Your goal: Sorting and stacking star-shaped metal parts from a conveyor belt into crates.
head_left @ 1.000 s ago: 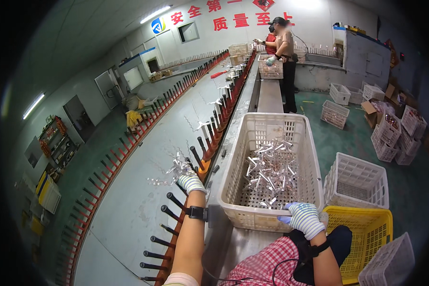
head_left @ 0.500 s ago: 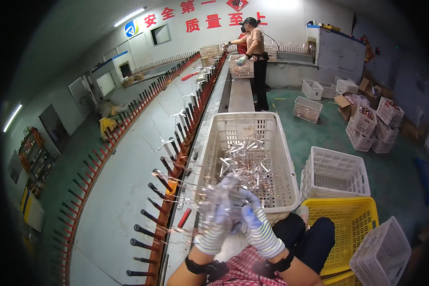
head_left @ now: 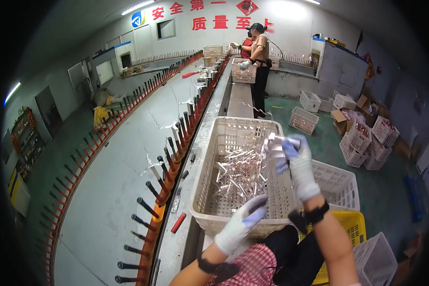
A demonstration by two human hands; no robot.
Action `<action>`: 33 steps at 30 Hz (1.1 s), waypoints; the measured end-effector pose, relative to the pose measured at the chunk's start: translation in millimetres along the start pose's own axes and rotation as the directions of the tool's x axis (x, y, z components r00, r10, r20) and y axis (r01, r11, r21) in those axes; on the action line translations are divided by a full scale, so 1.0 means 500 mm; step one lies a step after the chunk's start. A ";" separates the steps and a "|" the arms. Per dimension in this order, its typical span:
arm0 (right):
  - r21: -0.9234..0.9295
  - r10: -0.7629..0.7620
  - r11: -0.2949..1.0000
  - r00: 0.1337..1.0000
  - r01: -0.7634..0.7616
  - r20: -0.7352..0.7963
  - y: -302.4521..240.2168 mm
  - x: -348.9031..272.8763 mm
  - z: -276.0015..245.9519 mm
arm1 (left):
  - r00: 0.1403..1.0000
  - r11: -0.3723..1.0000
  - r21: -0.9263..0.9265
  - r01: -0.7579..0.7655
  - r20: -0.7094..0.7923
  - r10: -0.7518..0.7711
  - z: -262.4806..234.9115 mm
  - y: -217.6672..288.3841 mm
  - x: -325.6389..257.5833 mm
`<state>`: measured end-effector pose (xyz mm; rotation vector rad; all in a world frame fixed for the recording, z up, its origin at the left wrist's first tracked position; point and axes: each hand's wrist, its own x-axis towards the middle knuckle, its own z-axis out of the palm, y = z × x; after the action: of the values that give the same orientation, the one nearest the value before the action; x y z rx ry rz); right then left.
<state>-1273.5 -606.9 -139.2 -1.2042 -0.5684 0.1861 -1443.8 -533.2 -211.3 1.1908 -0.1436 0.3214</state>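
Two gloved hands over one white crate on the bench. The right hand is up above the crate's right rim, fingers pinched on a clear, shiny bundle of wrapped pieces. The left hand hangs loose at the near rim, fingers half spread, holding nothing. Many more glinting pieces lie in the crate.

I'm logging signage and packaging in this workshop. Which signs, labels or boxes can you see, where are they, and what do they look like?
Wall lettering: far wall, a row of large red characters.
Round logo: left of the lettering, blue and white.
Red diamond sign: top of the far wall.
Cardboard boxes: floor at right, brown, open.
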 end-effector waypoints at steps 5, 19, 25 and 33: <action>-0.616 -0.108 0.761 0.976 0.203 0.189 0.091 0.210 0.056 | 0.930 0.988 0.137 0.070 -0.366 -0.015 -0.113 -0.004 -0.143; -0.792 0.441 0.404 0.660 0.458 0.608 0.169 0.073 -0.035 | 0.390 0.685 0.722 0.092 -0.659 0.643 -0.247 -0.025 -0.261; -0.809 0.641 0.527 0.503 0.261 0.580 0.165 -0.125 -0.071 | 0.129 0.755 0.635 0.160 -0.772 0.622 -0.349 -0.044 -0.264; -0.865 0.653 0.375 0.567 0.333 0.501 0.171 -0.179 -0.078 | 0.099 0.633 0.774 0.010 -0.631 0.770 -0.286 0.104 -0.240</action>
<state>-1315.8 -646.4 -255.5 -2.3724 -1.5238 0.7566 -1582.5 -403.8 -251.0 1.3466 0.8738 1.7827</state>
